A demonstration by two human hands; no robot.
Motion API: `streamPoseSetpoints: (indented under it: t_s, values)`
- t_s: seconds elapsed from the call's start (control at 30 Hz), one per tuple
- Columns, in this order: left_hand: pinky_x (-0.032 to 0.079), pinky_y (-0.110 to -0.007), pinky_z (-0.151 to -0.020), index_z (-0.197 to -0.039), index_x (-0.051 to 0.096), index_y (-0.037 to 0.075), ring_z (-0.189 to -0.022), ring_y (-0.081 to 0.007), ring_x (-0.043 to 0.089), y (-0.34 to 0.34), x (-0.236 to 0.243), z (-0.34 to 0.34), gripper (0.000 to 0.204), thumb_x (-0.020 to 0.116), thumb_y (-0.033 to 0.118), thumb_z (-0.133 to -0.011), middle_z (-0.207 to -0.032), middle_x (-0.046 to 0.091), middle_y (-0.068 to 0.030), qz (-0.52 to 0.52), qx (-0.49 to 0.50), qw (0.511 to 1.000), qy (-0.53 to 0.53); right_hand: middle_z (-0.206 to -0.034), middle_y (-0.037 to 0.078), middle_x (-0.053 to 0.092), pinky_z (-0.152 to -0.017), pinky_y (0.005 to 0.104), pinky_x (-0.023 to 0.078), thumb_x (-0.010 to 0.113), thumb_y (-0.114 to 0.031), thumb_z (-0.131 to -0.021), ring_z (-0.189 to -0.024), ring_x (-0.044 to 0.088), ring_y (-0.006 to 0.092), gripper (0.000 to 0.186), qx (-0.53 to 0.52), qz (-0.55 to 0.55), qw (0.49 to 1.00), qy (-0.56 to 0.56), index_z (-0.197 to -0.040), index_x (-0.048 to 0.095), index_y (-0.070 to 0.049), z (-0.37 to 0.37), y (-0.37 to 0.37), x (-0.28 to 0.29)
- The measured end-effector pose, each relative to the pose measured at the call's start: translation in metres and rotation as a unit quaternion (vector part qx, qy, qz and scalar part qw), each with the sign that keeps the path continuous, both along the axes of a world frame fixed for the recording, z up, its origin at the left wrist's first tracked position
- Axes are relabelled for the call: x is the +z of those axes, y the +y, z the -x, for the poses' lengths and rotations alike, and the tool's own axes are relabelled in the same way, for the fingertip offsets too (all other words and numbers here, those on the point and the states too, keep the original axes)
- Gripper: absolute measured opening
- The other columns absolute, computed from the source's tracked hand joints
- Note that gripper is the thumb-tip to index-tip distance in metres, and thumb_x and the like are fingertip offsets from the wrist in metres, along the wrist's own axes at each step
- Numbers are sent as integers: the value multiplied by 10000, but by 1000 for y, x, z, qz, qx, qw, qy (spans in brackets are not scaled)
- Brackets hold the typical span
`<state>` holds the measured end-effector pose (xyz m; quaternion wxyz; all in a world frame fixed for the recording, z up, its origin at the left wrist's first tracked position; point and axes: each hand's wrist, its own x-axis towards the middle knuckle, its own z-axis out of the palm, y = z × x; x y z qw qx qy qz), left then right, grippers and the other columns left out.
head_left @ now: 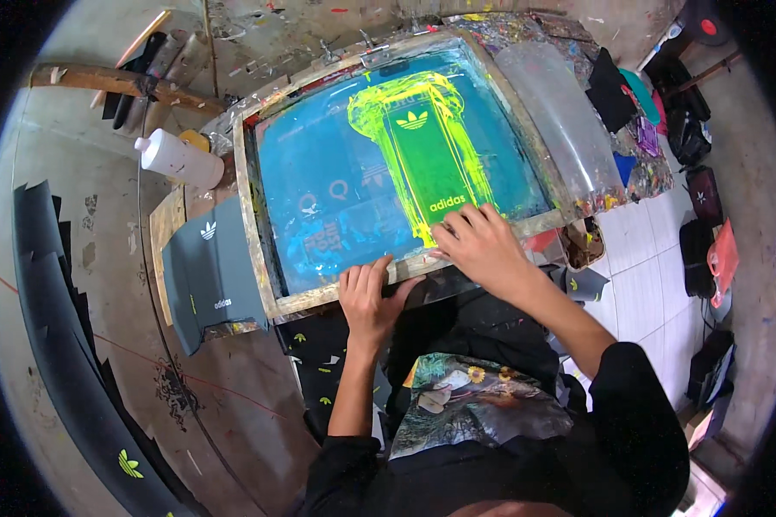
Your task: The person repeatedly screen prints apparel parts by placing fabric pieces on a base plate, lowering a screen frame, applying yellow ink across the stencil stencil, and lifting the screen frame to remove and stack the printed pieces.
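Observation:
A wooden screen-printing frame [319, 299] holds blue mesh [293, 164] with bright yellow ink smeared round a green, vertical stencil area [424, 164] bearing printed marks. My left hand [366, 302] has its fingers curled over the frame's near bar, left of the yellow ink. My right hand [483, 254] grips the same bar farther right, fingertips bent onto the inner edge beside the ink. What lies under the frame is mostly hidden. A dark grey printed piece [215, 276] lies just left of the frame, and a white plastic bottle [181, 159] is behind it.
A clear plastic sheet [560, 121] and dark scraps [612, 95] lie right of the screen. Long dark printed strips [69, 327] stand at the left. A wooden beam [112, 82] crosses at upper left. Bags [720, 258] lie on the right, beside white floor tiles [655, 276].

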<state>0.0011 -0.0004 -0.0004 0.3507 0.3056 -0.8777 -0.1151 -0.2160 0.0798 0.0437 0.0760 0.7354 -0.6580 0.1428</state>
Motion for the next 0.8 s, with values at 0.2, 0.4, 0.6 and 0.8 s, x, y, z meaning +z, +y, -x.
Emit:
streamPoseSetpoints:
  t_s: [0.2,0.4,0.6,0.8]
  values:
    - [472,-386,-706,-1146,705,33,-730,-237,592,-2,25,-5,653,999,290,-623,-782,619,-49,30,0,1000,-2,-1033,77,612,-895,426,467,750,-370,-896,-1018,593,273,494,14,36,999,-37,-1289,616,-102,-6,19,39]
    - [455,-405,-820,-1221,694,36,-758,-244,615,-38,149,20,689,934,450,-726,-780,637,-38,159,42,986,-25,-1041,95,628,-857,454,517,925,-395,-606,-1008,644,294,848,51,120,989,68,-1345,600,-139,37,-34,124]
    - [518,-465,-826,-1165,685,18,-910,-303,688,-123,122,58,451,866,301,-863,-989,731,-86,144,11,988,61,-850,152,719,-691,419,553,792,-490,-618,-777,669,264,573,62,116,991,29,-919,672,-18,84,-133,265]
    - [218,-563,-1239,-1473,553,-7,-1498,-360,407,-218,-62,21,795,635,600,-965,-1512,544,-242,20,124,979,-160,-838,146,691,-694,404,521,835,-500,-640,-761,643,276,568,37,132,990,38,-905,670,-24,87,-174,303]
